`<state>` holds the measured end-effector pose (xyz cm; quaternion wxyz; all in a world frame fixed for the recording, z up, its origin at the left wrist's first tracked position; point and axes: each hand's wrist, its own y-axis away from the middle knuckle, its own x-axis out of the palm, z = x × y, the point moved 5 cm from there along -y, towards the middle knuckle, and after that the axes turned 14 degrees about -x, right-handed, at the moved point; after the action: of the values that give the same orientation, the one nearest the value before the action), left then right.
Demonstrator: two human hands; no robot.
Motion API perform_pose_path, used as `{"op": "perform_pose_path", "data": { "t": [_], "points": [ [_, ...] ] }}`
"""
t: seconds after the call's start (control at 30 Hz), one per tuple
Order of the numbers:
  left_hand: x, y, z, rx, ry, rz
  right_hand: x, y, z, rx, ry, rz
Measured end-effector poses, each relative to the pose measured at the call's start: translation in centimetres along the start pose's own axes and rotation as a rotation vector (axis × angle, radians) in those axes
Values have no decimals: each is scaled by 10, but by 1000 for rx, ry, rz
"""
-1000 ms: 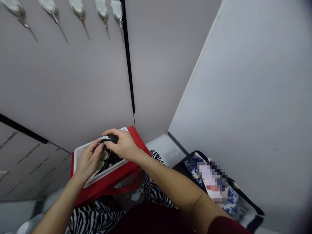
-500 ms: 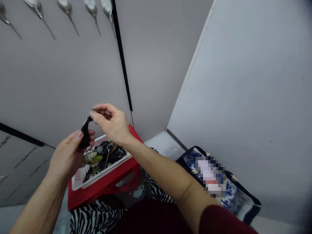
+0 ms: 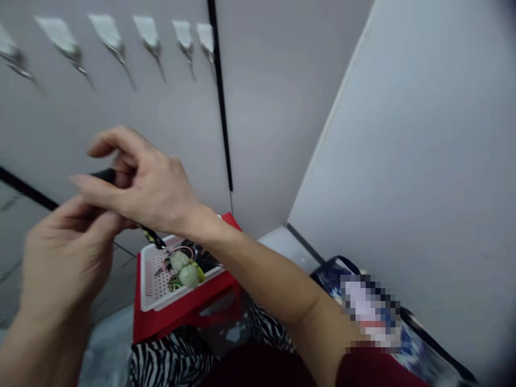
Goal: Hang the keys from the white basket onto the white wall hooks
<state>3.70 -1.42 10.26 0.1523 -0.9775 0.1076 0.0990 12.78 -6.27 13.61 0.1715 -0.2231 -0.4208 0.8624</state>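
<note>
In the head view my left hand (image 3: 68, 247) is closed, with its thumb and fingertips pressed together beneath my right hand. My right hand (image 3: 145, 180) bends over it, thumb stretched toward the left and fingers curled. Between them shows a small part of a black strap-like item (image 3: 105, 175); motion blur and the fingers hide the rest. A dark band with gold-coloured bits (image 3: 151, 236) hangs below the hands toward the basket. Pale green rounded pieces (image 3: 188, 273) appear at its lower end, over a white plastic basket (image 3: 150, 279); I cannot tell whether they are attached.
Under the basket is a red bag or box (image 3: 161, 325) above my zebra-striped trouser legs (image 3: 169, 357). Silver hooks (image 3: 149, 35) line the grey panel ahead. A blue and white patterned bag (image 3: 417, 344) lies on the right by the wall (image 3: 403, 134).
Both hands have moved left and closer together, the right now overlapping the left. The black item is mostly covered. The dark band now shows below the hands, and the view has shifted.
</note>
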Motion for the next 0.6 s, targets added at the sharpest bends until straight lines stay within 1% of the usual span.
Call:
{"op": "perform_pose_path", "data": {
  "t": [0.07, 0.17, 0.23, 0.33, 0.43, 0.53, 0.6],
  "points": [
    [-6, 4, -7, 56, 6, 2, 4, -4, 4, -54, 47, -12],
    [-14, 3, -12, 61, -41, 42, 11, -12, 6, -111, 57, -47],
    [-22, -3, -14, 55, -45, 65, 15, -20, 6, -129, 37, -64],
    [-42, -17, -18, 19, 11, 47, 25, -36, 4, -149, 2, -64],
    [-62, -34, -24, -27, 98, 32, 44, -50, 1, -136, -85, -22],
    [-81, -52, -31, -15, 140, 10, 70, -64, -3, -96, -210, 27],
    [-93, -64, -35, -11, 138, -14, 87, -75, -7, -57, -261, 28]
  ]
}}
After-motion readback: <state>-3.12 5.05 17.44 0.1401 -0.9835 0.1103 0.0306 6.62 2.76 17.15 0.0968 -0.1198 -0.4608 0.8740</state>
